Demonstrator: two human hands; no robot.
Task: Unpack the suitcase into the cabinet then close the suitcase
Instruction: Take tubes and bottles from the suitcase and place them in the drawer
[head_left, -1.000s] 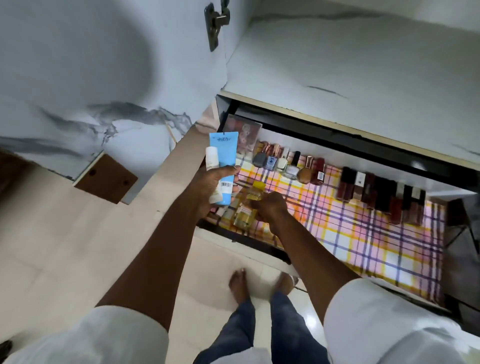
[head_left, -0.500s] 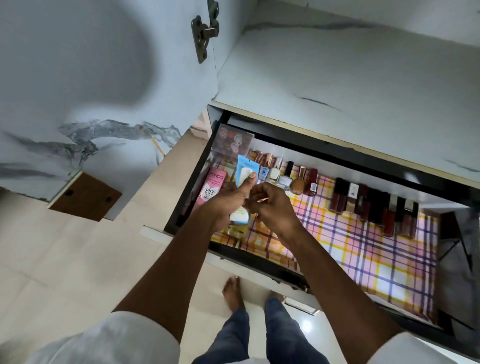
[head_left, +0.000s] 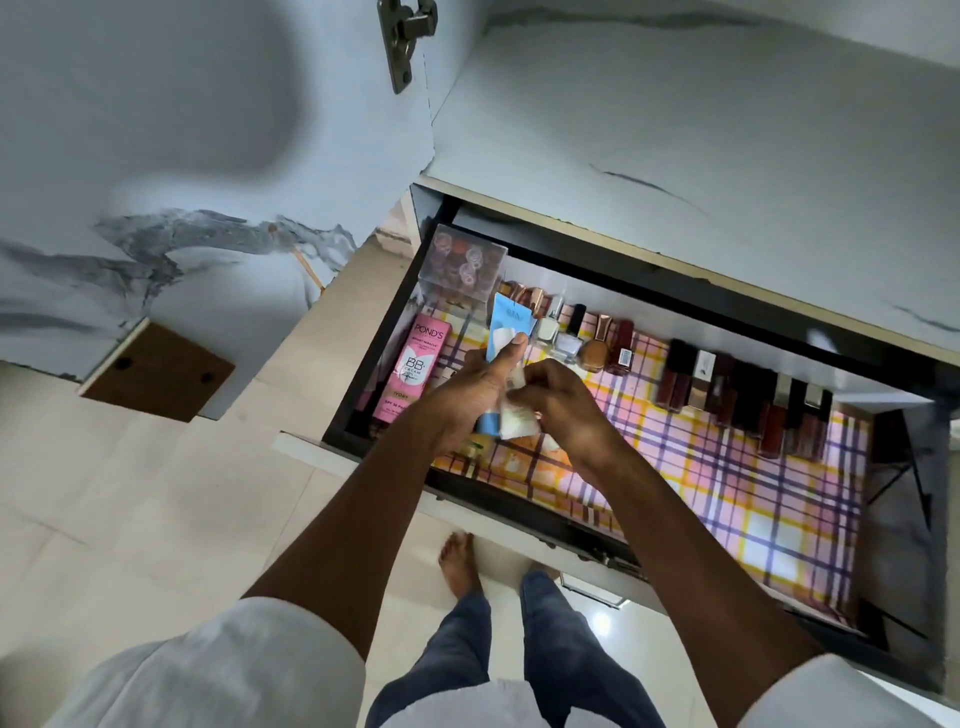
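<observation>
Fingers of both hands (head_left: 470, 395) (head_left: 563, 410) pinch a blue tube (head_left: 506, 338), hiding its lower end over the drawer (head_left: 374, 364).

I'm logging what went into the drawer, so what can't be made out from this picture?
- Head view: what the right hand holds, hidden by its curled fingers and blurred.
- The small items under both hands, covered by the left hand and the blue tube.
- The suitcase: outside the frame.
- Labels on the dark bottles: too small.

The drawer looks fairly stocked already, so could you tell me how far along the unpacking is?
Done: bottles and a pink box sit in the drawer. In hand: the left hand holds a blue tube; the right hand pinches something white. Left: placing these; the suitcase is out of view.
</observation>
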